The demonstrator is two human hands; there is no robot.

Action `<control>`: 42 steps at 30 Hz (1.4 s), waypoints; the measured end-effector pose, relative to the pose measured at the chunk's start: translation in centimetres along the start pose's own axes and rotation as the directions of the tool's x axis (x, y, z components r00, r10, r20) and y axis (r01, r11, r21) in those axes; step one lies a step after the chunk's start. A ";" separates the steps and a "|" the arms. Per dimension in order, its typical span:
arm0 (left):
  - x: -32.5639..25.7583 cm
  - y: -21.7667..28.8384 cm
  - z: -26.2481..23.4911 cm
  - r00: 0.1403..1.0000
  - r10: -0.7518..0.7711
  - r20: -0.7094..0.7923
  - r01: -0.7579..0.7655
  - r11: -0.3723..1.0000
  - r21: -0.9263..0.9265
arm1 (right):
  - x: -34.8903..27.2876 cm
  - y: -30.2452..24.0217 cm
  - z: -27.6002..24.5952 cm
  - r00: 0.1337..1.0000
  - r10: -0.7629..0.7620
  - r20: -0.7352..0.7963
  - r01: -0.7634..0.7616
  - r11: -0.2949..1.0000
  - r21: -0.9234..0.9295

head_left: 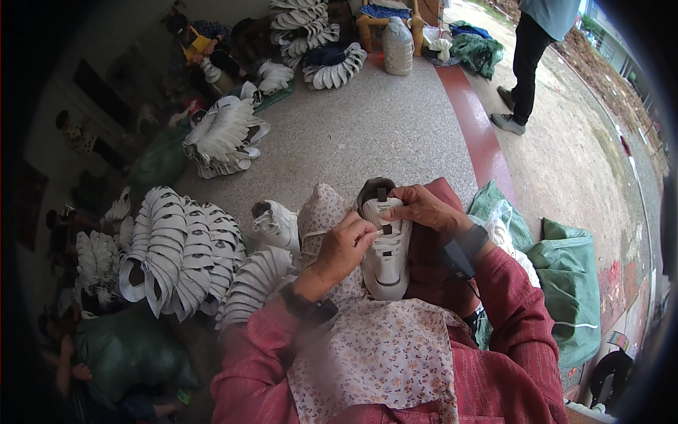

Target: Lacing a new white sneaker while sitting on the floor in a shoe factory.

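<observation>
A white sneaker (387,263) with a dark lining rests on my lap, its toe toward me and its opening away. My left hand (342,247) is closed in a pinch at the left of the lacing, on what looks like a white shoelace (312,235) whose strand shows beside the hand. From the right, my right hand (431,210) grips the sneaker near the tongue, thumb and forefinger closing over its upper part. Exactly what lies between those fingertips is hidden. A patterned apron (385,346) covers my lap. Another white sneaker (277,225) stands left of my knee.
Stacked white shoe uppers (185,247) fill the left side, with another pile (224,138) farther off. Green sacks (565,279) lie at my right; a dark green one (134,353) is lower left. A person (530,63) stands outside. A plastic jug (397,48) is at the back.
</observation>
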State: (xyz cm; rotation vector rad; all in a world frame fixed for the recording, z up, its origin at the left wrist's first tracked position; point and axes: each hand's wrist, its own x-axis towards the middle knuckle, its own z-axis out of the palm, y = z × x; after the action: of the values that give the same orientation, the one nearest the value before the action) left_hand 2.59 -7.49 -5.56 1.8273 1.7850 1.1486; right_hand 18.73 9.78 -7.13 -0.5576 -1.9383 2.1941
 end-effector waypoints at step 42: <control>4.9 -3.1 -2.0 0.860 -0.126 0.495 0.290 0.919 -0.268 | -6.9 -1.3 6.1 0.850 -0.128 -0.511 0.156 0.988 0.011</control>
State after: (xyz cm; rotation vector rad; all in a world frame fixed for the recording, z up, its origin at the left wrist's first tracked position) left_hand -1.51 -2.95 -5.04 1.4990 1.3688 0.7763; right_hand 22.59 1.89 -4.19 -0.8537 -1.5778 1.7651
